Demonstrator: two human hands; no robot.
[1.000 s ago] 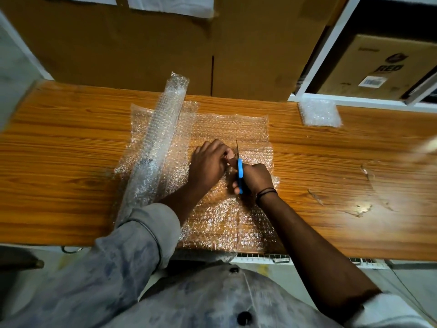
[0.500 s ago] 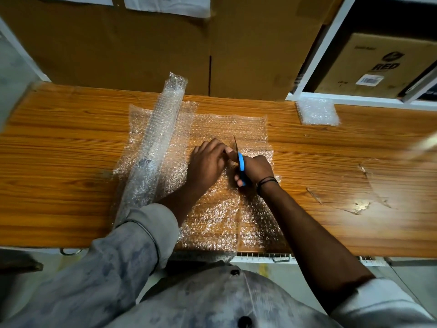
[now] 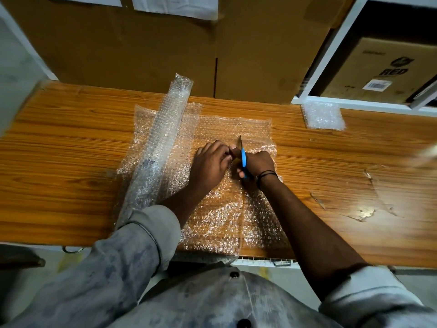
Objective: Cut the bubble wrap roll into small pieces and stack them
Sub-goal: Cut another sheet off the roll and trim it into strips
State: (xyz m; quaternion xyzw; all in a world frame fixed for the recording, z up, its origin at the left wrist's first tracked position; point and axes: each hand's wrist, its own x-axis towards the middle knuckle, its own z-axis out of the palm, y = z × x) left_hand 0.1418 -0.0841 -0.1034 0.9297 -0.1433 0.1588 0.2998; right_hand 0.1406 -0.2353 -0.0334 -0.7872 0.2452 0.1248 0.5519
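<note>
- Wooden desk (image 3: 71, 162) is seen from above, with a bubble wrap sheet (image 3: 212, 223) spread flat across its middle and reaching the near edge at 6 o'clock.
- On the sheet's 9 o'clock side a bubble wrap roll (image 3: 163, 138) is laid, its length running from 12 towards 7 o'clock.
- Blue-handled scissors (image 3: 243, 159) are grasped by the right grip (image 3: 259, 164), whose fingers are curled round the handles; the blades are pointed to 12 o'clock near the sheet's middle. Whether the blades are parted cannot be told.
- A cut line is seen in the sheet from the edge at 6 o'clock up to the scissors, the two sides lying just beside each other.
- The left grip (image 3: 209, 166) is set on the sheet just at 9 o'clock of the blades, with fingers curled and the wrap pinched beside the cut.
- A black band (image 3: 266, 176) is worn on the right wrist.
- A small stack of cut pieces (image 3: 324, 116) is placed at 2 o'clock by the desk's far edge, well apart from the sheet.
- Cardboard boxes (image 3: 142, 43) are stood behind the desk at 12 o'clock, and a box marked "RED" (image 3: 390, 69) is kept on a white shelf (image 3: 331, 55) at 1 o'clock.
</note>
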